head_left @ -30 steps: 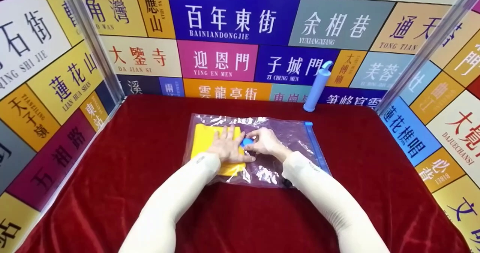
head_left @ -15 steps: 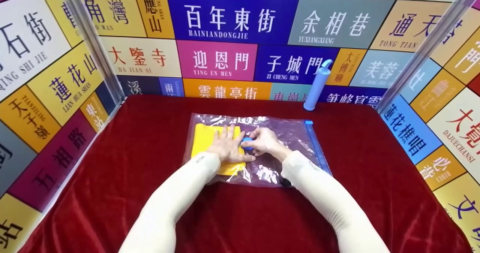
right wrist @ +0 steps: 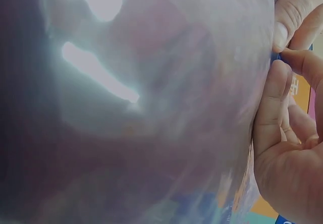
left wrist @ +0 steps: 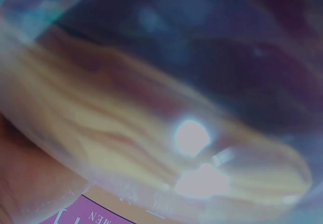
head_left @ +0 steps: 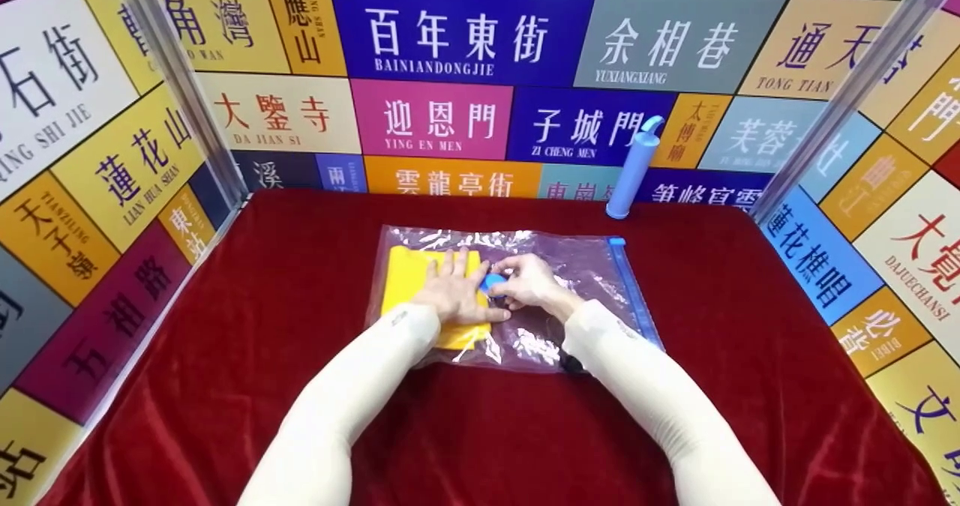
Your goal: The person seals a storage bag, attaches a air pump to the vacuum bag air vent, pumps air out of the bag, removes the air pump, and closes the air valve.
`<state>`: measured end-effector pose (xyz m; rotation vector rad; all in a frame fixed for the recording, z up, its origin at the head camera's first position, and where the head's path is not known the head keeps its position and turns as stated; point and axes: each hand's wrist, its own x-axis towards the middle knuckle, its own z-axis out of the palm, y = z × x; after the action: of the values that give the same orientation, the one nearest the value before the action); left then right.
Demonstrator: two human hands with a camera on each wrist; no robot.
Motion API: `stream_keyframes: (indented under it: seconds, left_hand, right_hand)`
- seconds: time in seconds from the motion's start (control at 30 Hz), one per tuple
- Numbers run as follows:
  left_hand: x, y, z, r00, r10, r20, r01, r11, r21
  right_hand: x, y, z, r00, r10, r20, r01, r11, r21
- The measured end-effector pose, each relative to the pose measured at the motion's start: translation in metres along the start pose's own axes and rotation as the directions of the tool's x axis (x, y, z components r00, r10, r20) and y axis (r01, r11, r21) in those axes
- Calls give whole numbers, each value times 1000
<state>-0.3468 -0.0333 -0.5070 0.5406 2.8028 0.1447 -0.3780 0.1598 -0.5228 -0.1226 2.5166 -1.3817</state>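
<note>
A clear plastic storage bag [head_left: 585,266] lies flat, with a folded yellow cloth [head_left: 405,273] inside its left half. My left hand [head_left: 452,290] rests on the bag over the cloth, palm down and fingers spread. Just right of it, my right hand [head_left: 529,279] pinches the round blue valve cap [head_left: 491,284] on the bag between thumb and fingers. In the right wrist view, fingers of the right hand [right wrist: 290,168] meet at a sliver of blue beside glossy plastic. The left wrist view is blurred; yellow folds of the cloth [left wrist: 121,133] show through the film.
A blue zip strip [head_left: 634,288] closes the bag's right side. A light-blue hand pump [head_left: 632,176] stands upright at the back right of the red-covered table [head_left: 300,266]. Sign-printed panels [head_left: 465,26] wall the back and both sides. A small dark object [head_left: 571,363] shows by the right sleeve.
The right hand's fingers shift slightly around the blue valve cap, which shows a different side. The left hand stays in place, and the bag and pump have not moved.
</note>
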Motion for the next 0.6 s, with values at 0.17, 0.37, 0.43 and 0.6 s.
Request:
stream_keyframes:
  seconds: [0.17,0.37,0.43,0.6]
  left_hand:
    - [1,0,0,1000,-4,-5,4,1000,5]
    - [1,0,0,1000,-2,-2,2,1000,15]
    - [2,0,1,1000,-6,0,6,1000,17]
    - [3,0,1,1000,-9,0,9,1000,24]
  right_hand:
    - [0,0,-1,1000,5,16,-6,999,40]
    - [-1,1,-3,1000,16,13,-17,996,86]
    - [-1,1,-3,1000,25,5,-25,995,102]
    - [0,1,-1,999,44,-19,-42,995,88]
